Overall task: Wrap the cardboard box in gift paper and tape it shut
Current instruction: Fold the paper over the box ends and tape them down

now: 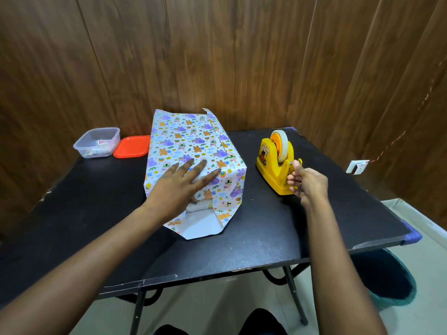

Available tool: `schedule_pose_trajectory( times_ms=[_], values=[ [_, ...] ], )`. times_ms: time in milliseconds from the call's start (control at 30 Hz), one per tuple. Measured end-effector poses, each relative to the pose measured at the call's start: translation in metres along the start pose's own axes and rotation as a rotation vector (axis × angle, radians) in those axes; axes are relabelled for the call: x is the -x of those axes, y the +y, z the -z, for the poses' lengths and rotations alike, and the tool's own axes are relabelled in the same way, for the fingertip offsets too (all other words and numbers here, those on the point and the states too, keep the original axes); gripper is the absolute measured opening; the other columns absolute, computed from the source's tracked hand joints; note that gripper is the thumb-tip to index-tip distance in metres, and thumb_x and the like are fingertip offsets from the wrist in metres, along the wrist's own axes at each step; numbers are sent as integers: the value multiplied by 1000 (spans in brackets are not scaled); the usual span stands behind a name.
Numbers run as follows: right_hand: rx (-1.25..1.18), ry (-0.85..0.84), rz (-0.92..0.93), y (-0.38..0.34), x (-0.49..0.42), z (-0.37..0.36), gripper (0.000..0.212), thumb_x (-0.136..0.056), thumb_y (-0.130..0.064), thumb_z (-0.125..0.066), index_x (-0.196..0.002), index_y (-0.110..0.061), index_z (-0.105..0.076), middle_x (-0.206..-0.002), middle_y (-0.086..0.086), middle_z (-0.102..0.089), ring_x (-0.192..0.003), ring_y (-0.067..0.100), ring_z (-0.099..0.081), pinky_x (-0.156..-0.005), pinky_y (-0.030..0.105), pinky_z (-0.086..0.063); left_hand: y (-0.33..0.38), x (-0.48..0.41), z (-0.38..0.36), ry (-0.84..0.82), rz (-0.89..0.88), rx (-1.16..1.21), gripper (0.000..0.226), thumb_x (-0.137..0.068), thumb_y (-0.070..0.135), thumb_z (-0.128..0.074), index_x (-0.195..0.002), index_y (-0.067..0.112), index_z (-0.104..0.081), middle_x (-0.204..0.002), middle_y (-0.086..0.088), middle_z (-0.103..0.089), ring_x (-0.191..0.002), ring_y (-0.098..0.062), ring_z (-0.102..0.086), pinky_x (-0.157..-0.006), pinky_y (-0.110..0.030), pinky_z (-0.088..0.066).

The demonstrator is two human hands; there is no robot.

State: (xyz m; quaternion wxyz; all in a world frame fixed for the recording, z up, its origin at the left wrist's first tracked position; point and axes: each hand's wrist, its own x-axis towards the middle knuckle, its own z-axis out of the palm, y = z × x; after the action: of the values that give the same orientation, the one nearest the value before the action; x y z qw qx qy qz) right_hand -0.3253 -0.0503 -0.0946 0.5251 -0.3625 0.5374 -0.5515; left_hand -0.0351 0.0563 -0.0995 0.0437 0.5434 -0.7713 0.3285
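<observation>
Left hand (pixel 180 183) lies flat, fingers straight and spread, pressing on top of the box (pixel 191 143) near its front edge. Right hand (pixel 307 181) is to the right of the box, fingers curled at the cutter end of the yellow tape dispenser (pixel 272 170), thumb raised. Whether it pinches tape I cannot tell. Printed gift paper (pixel 202 227) covers the box's top and right side. Its near end is open, with a flap lying on the black table (pixel 278 238). Left of the box, at its far end, sit an orange lid (pixel 131 146) and a clear plastic container (pixel 96 143).
</observation>
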Motion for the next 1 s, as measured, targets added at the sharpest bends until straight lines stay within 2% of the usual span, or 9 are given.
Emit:
schedule_pose_trajectory(
  times_ms=[167, 267, 400, 500, 567, 700, 800, 867, 1000],
  values=[
    [-159, 45, 26, 17, 5, -8, 34, -89, -36, -63, -66, -13, -53, -65, 4, -60, -55, 12, -56, -50, 22, -48, 0, 1, 0, -17, 7, -8, 118, -57, 33, -87, -148, 29, -12, -140, -12, -48, -119, -37, -54, -88, -47, -49],
    [-236, 97, 21, 16, 6, -15, 34, -89, -35, -63, -66, -12, -53, -64, 4, -59, -53, 11, -57, -49, 22, -50, 0, 0, 0, -3, 1, 6, 119, -56, 32, -88, -148, 29, -13, -139, -12, -49, -117, -37, -56, -87, -47, -50],
    [-401, 127, -132, 30, 11, -22, 31, -92, -28, -60, -69, -9, -51, -67, 5, -55, -57, 13, -54, -54, 26, -49, 0, 1, -1, -11, 3, 12, 131, -58, 32, -87, -149, 31, 6, -140, -11, -48, -119, -36, -55, -88, -47, -50],
    [-529, 66, -143, 25, 19, -18, 28, -93, -24, -59, -71, -9, -52, -63, 3, -55, -59, 12, -53, -53, 24, -50, -1, 0, 0, -26, 4, 19, 119, -61, 33, -85, -149, 31, -4, -143, -11, -45, -121, -37, -52, -91, -47, -48],
    [-443, -34, -62, 11, 27, -14, 25, -93, -20, -59, -71, -8, -55, -57, 1, -56, -54, 10, -54, -47, 19, -50, 0, 0, 2, -41, 8, 20, 110, -65, 33, -83, -146, 29, -8, -145, -10, -43, -124, -36, -50, -94, -47, -46],
    [-148, -389, 6, 8, 68, -28, 16, -92, -3, -55, -76, -2, -60, -55, 4, -55, -45, 8, -50, -43, 18, -46, 2, 1, 5, -61, 42, -1, 111, -70, 37, -79, -149, 19, -4, -146, -8, -41, -127, -33, -47, -98, -43, -44],
    [-7, -607, 19, 35, 103, -55, 16, -90, 0, -57, -74, -2, -60, -55, 5, -56, -43, 8, -50, -45, 20, -46, 2, 2, 6, -17, 45, -2, 112, -61, 38, -84, -146, 15, -16, -141, -9, -48, -121, -33, -53, -93, -42, -48],
    [71, -646, 36, 55, 114, -75, 19, -91, -2, -57, -72, -5, -58, -55, 6, -55, -42, 8, -48, -44, 19, -45, 2, 1, 5, 3, 34, 2, 117, -54, 40, -87, -146, 13, -21, -137, -9, -52, -116, -32, -57, -89, -41, -51],
    [215, -559, 149, 80, 116, -108, 31, -91, -3, -57, -62, -13, -55, -54, 5, -53, -46, 14, -44, -50, 24, -39, 1, 2, 3, 16, 27, -29, 112, -56, 42, -86, -143, 14, -22, -137, -7, -53, -116, -30, -58, -89, -38, -51]
  ],
)
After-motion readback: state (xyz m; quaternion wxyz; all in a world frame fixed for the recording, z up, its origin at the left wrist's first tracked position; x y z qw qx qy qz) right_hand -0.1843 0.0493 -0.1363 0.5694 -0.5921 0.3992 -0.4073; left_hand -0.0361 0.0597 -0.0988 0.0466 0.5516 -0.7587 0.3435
